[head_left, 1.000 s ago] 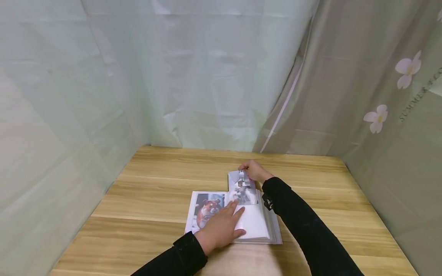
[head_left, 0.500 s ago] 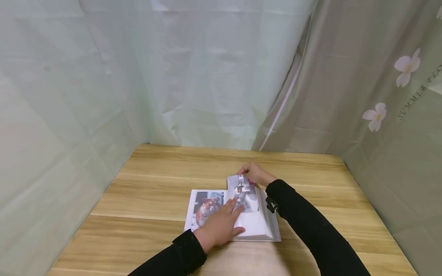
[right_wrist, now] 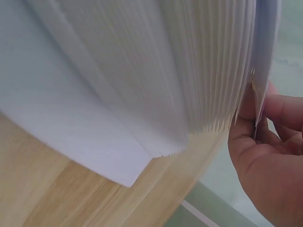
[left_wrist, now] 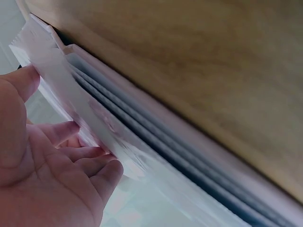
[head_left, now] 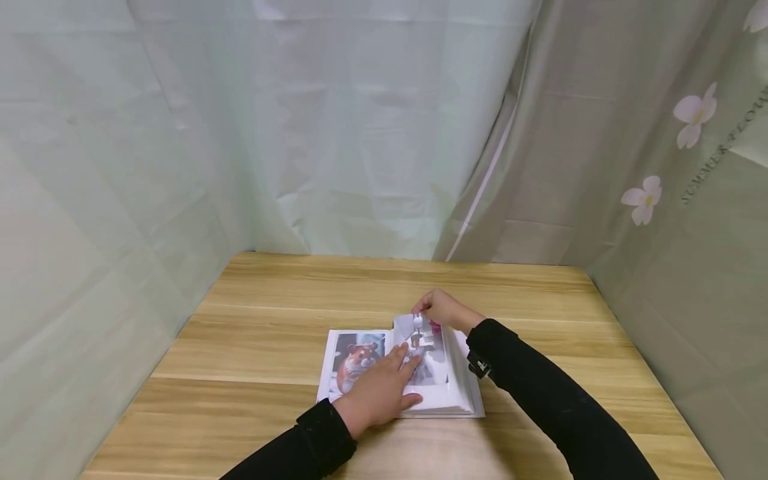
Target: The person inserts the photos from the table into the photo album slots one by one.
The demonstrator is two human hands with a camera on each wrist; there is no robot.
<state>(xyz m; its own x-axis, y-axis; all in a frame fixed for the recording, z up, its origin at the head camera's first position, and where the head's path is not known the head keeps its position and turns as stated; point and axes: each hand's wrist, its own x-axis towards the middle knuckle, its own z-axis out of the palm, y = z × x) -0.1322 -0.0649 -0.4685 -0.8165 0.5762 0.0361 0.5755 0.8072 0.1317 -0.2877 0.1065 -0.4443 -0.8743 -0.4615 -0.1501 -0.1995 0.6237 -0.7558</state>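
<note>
An open photo album (head_left: 441, 398) lies on the table, its left page bearing a picture of a brown animal (head_left: 354, 365). On the right page sits a greyish photo (head_left: 433, 370), largely within the page's sleeve, its top end still above the album's back edge. My right hand (head_left: 445, 311) pinches that top end between thumb and fingers; the right wrist view shows the pinch beside the fanned pages (right_wrist: 208, 71). My left hand (head_left: 379, 392) rests with spread, straight fingers across the middle of the album, covering part of both pages. Its fingertips touch the page in the left wrist view.
The wooden table (head_left: 258, 320) extends around the album on all sides. Pale curtains (head_left: 360, 133) hang at the back and on both sides, the right one (head_left: 690, 267) printed with flowers and lettering.
My right hand has drawn the photo toward the album's front, so more of it lies over the right page and less sticks out at the back. The left hand stays on the album.
</note>
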